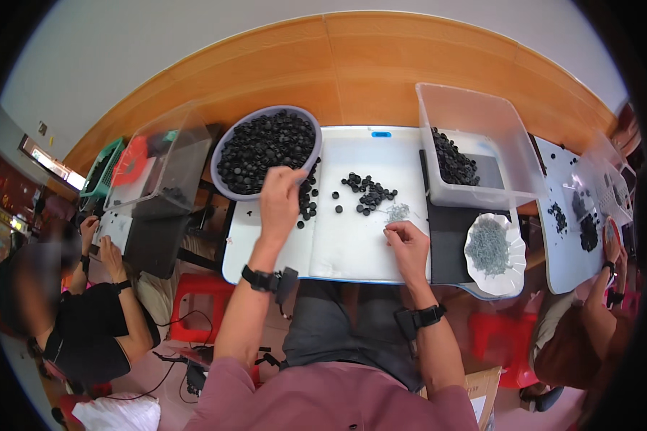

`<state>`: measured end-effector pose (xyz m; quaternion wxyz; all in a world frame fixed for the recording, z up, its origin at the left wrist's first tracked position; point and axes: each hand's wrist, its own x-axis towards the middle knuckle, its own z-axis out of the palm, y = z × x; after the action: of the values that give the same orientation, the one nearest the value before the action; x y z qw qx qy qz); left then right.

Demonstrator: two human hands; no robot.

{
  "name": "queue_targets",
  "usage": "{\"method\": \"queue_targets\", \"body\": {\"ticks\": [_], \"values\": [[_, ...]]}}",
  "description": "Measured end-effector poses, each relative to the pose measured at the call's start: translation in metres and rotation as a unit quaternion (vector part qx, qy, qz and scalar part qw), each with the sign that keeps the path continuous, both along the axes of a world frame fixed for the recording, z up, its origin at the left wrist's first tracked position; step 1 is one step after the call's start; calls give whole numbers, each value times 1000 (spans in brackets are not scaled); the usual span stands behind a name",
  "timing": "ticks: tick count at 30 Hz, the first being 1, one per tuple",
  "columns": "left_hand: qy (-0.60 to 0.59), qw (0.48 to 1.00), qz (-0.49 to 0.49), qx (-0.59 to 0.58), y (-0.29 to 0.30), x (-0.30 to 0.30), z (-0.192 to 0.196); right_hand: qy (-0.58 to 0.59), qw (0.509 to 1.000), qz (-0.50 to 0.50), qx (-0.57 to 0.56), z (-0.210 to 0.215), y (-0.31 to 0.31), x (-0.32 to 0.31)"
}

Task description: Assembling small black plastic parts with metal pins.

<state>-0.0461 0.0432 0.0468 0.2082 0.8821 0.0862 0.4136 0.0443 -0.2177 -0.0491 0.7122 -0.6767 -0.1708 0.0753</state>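
Observation:
My left hand (280, 195) reaches to the near rim of a grey round basin (226, 147) full of small black round caps (264, 147), its fingers curled over the rim and some spilled caps. My right hand (405, 241) rests on the white board (352, 244) with fingertips pinched near a little pile of thin grey metal pieces (397, 212). A loose cluster of black caps (366, 190) lies on the board between both hands. Whether the right fingers hold a piece is hidden.
A clear plastic bin (482, 115) with black caps stands at the right rear, and a white scalloped dish (514, 251) of grey metal pieces sits in front of it. Other people work at white boards on both sides. Red stools stand below.

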Motion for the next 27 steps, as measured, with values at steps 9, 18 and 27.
{"method": "queue_targets", "body": {"ticks": [9, 18, 27], "values": [[147, 985, -46, -83, -28, 29, -55, -16, 998, -52, 23, 1, -7, -1], [326, 943, -67, -30, -17, 46, -43, -37, 996, -80, 18, 1, -8, -1], [149, 954, -115, -232, -85, 16, -63, -100, 984, -140, -48, -4, -7, 8]]}}
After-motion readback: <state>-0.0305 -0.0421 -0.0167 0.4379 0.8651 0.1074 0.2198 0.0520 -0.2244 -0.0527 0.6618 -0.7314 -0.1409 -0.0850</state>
